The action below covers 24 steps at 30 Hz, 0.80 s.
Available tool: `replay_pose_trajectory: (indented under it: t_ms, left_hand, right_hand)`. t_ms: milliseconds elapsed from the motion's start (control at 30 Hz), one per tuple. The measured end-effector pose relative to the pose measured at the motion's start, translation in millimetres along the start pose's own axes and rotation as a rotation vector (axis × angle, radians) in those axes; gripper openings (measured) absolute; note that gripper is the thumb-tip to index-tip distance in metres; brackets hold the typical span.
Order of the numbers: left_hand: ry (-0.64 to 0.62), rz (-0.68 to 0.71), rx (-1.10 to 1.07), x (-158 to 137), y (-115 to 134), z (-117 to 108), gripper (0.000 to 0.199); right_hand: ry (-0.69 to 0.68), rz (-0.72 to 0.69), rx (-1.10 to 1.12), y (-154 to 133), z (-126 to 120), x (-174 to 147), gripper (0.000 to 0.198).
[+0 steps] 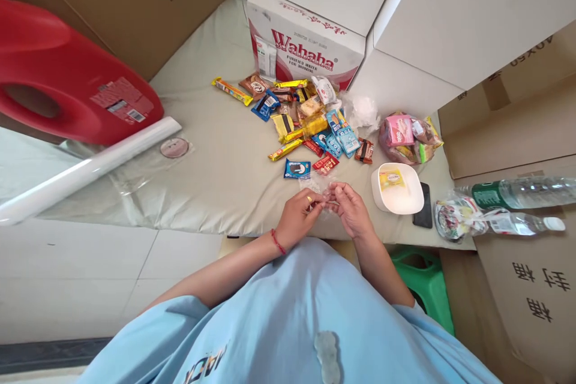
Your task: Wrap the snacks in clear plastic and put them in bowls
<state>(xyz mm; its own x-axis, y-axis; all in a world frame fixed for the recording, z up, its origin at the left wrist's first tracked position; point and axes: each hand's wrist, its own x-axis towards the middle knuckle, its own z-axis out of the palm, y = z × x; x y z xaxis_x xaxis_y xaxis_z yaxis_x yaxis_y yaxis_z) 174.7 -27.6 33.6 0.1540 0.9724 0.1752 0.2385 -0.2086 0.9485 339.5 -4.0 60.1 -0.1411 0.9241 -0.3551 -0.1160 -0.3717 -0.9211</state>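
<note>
My left hand point(297, 216), with a ring and a red bracelet, has its fingers closed on a clear plastic bag point(316, 182) near the front edge of the covered table. Close beside it, my right hand point(351, 211) pinches the same thin bag with thumb and fingertips. Part of the bag spreads out beyond my fingers. Just past it lie a blue snack packet point(297, 168) and a red packet point(326, 163). To the right of my right hand is a white plastic bowl point(402, 201) with a yellow packet point(392, 178) in it.
Beyond my hands is a pile of wrapped snacks point(310, 109), with a filled snack bag point(409, 138) to its right. A phone point(422, 207) and bottles point(531, 193) lie at right. A Wahaha carton point(306, 42) stands behind. A red jug point(76, 72) and plastic roll point(96, 168) are left.
</note>
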Motion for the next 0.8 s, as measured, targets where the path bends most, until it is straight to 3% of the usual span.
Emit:
replay_pose_trajectory:
  t_ms: [100, 233, 333, 500, 600, 800]
  left_hand:
    - [0.032, -0.081, -0.112, 2, -8, -4, 0.023]
    - [0.083, -0.303, -0.37, 2, -20, -12, 0.031]
    - [0.191, -0.433, -0.585, 2, -28, -23, 0.038]
    - [0.338, -0.531, -0.93, -1, -36, -49, 0.041]
    - [0.39, -0.553, -1.088, -2, -42, -65, 0.035]
    - [0.609, -0.607, -1.246, 4, -59, -91, 0.014]
  right_hand:
    - [-0.026, -0.054, -0.186, 1, -2, -6, 0.056]
    - [0.014, -0.064, -0.367, 7, -10, -10, 0.03]
    - [0.116, -0.092, -0.293, 6, -18, -9, 0.025]
    - [0.223, -0.111, -0.172, -4, -33, -10, 0.027]
    - [0.265, -0.112, -0.098, -7, -41, -10, 0.029]
    - [0.33, -0.087, -0.003, 1, -54, -9, 0.034]
